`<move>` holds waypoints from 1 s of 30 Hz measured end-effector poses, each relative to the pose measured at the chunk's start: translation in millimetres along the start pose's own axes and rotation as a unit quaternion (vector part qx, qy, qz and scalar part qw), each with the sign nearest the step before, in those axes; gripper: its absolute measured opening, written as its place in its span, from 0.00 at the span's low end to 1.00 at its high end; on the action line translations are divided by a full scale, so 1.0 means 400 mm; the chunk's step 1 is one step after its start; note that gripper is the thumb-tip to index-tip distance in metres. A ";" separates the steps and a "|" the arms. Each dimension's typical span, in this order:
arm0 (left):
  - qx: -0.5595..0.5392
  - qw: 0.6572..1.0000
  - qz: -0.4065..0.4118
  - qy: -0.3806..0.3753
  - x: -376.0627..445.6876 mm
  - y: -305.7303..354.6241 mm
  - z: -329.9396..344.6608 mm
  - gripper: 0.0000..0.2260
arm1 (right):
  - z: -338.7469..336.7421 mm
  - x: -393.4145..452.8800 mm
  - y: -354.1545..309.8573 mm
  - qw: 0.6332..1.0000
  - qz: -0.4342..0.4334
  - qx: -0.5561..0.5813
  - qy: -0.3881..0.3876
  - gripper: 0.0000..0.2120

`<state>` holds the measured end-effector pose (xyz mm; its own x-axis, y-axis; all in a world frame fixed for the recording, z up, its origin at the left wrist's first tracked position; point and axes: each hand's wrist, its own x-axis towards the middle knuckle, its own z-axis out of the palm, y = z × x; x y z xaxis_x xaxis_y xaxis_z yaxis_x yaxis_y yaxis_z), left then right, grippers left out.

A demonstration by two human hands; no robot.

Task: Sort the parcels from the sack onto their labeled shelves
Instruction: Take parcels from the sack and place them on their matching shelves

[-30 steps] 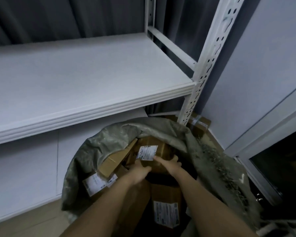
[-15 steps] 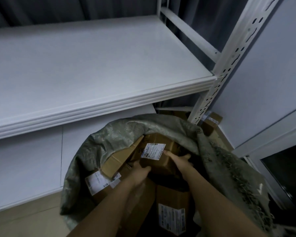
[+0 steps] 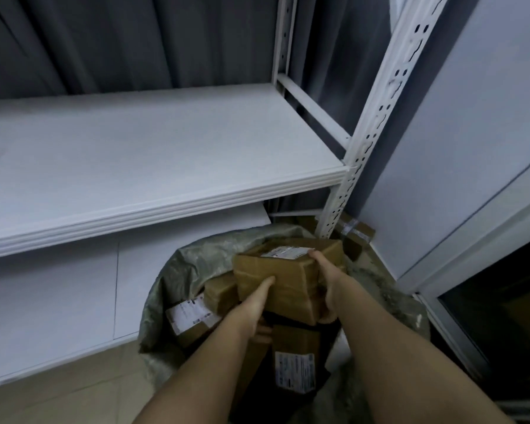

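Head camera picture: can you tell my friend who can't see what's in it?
Two bare hands, left and right, hold a brown cardboard box with a white label above an open grey-green sack of more boxes. Behind it stands a white metal shelf.

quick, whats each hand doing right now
Left hand: grips the cardboard parcel from below, thumb on its front.
Right hand: grips the same parcel's right side, over the sack.

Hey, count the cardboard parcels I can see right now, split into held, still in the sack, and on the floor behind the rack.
Held parcel: 1
Sack parcels: 3
Floor parcel: 1
Total: 5
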<state>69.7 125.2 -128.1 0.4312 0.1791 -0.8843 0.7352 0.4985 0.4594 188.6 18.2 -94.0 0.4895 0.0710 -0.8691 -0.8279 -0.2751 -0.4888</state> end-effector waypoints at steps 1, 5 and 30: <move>-0.048 0.999 -0.015 -0.020 -0.014 -0.008 0.007 0.48 | 0.006 -0.022 0.020 1.000 0.014 0.020 0.002 0.44; -0.160 0.984 -0.042 -0.070 -0.061 -0.032 0.016 0.52 | 0.026 -0.069 0.113 0.995 0.069 0.069 0.011 0.51; 0.024 0.995 0.033 -0.092 -0.338 -0.106 -0.057 0.43 | -0.269 -0.341 0.269 0.985 -0.117 0.005 -0.126 0.43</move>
<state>-31.7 99.3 -29.7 0.5646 0.0491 -0.8239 0.7245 0.4489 0.5231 62.2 -124.4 -19.8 0.5847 0.3680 -0.7229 -0.7034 -0.2140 -0.6779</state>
